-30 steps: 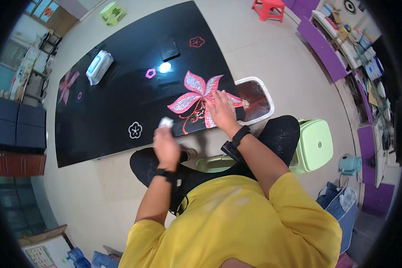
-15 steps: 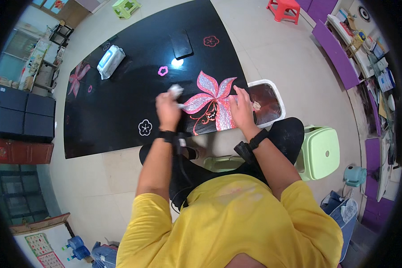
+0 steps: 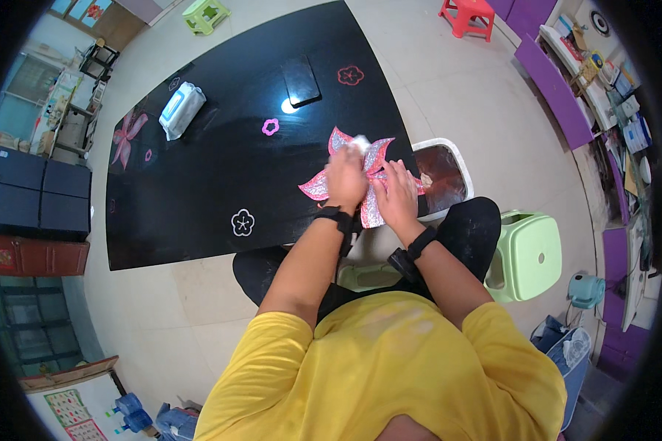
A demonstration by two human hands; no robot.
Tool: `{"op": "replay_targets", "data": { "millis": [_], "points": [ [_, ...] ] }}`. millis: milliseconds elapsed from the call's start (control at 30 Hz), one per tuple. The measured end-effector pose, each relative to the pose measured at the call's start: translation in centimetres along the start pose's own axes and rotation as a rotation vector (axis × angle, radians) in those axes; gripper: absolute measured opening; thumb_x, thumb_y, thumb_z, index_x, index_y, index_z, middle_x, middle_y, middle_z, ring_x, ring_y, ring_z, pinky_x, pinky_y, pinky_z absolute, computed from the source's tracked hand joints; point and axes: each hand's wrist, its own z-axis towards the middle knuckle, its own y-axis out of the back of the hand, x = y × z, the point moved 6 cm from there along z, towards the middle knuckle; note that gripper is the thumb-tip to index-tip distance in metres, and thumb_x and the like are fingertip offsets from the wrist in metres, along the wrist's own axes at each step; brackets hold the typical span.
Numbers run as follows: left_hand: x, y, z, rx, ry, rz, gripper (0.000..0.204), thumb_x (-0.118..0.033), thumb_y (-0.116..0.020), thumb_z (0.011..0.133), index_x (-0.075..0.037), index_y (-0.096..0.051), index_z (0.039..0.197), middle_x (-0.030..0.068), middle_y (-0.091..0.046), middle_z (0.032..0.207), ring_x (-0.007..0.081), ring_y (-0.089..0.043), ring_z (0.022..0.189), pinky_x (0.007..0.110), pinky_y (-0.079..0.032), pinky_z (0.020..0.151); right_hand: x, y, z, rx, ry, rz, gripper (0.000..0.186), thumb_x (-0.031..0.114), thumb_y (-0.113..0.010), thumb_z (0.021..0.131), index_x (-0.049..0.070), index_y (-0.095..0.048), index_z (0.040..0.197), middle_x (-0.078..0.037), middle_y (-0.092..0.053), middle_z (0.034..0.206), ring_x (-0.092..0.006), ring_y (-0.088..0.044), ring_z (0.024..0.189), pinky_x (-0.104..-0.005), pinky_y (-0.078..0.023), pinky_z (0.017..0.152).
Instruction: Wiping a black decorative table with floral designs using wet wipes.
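My left hand [image 3: 347, 178] is closed on a crumpled white wipe [image 3: 361, 143] and lies over the large pink and silver flower pattern [image 3: 315, 187] at the near right part of the black table [image 3: 198, 206]. The wipe shows past my fingertips, between two upper petals. Beside it, my right hand [image 3: 397, 197] rests with its fingers stretched out on the flower's right petals, close to the table's edge. My hands hide the middle of the flower.
A pack of wipes [image 3: 182, 110] and a dark flat slab [image 3: 301, 79] lie farther back on the table. Right of the table's edge stands a white-rimmed bin [image 3: 460, 165]. A green stool [image 3: 531, 253] is by my right knee, a red stool [image 3: 469, 16] far right.
My left hand has moved right with the wipe, from the bare table left of the flower onto the petals. My right hand has shifted slightly nearer to me.
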Motion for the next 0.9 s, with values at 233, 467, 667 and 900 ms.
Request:
{"op": "replay_targets", "data": {
  "millis": [233, 467, 667, 900],
  "points": [
    [9.6, 5.4, 4.0, -0.204, -0.005, -0.147, 0.022, -0.005, -0.053, 0.079, -0.006, -0.069, 0.094, 0.0145, -0.067, 0.089, 0.0353, -0.064, 0.082, 0.046, -0.051, 0.073, 0.3, 0.6, 0.2, 0.018, 0.008, -0.017, 0.047, 0.028, -0.055, 0.090, 0.005, -0.046, 0.130, -0.018, -0.048, 0.131, -0.0329, -0.037, 0.131, -0.0447, -0.024, 0.111],
    [20.0, 7.5, 1.3, -0.236, 0.385, 0.378, 0.020, -0.006, -0.048, 0.084, -0.002, -0.062, 0.097, 0.0166, -0.062, 0.097, 0.0384, -0.060, 0.087, 0.048, -0.050, 0.074, 0.8, 0.8, 0.1, -0.004, 0.014, -0.042, 0.040, 0.027, -0.057, 0.090, 0.008, -0.051, 0.125, -0.015, -0.051, 0.125, -0.0308, -0.040, 0.128, -0.0445, -0.026, 0.109],
    [3.0, 0.1, 5.7, -0.020, 0.217, -0.036, 0.028, -0.013, -0.039, 0.095, 0.000, -0.063, 0.095, 0.0232, -0.063, 0.092, 0.0415, -0.059, 0.079, 0.051, -0.047, 0.074, 1.2, 1.1, 0.4, 0.019, 0.014, -0.062, 0.041, 0.026, -0.058, 0.088, 0.007, -0.051, 0.123, -0.014, -0.052, 0.124, -0.0309, -0.041, 0.128, -0.0448, -0.026, 0.109],
    [2.5, -2.0, 10.3, 0.092, -0.104, -0.544, 0.029, 0.003, -0.048, 0.084, 0.001, -0.063, 0.109, 0.0160, -0.065, 0.105, 0.0255, -0.062, 0.094, 0.033, -0.048, 0.083, 0.8, 1.1, 0.3, -0.012, 0.045, -0.015, 0.043, 0.021, -0.062, 0.085, 0.007, -0.049, 0.123, -0.013, -0.053, 0.121, -0.0309, -0.043, 0.126, -0.0457, -0.028, 0.108]
  ]
}}
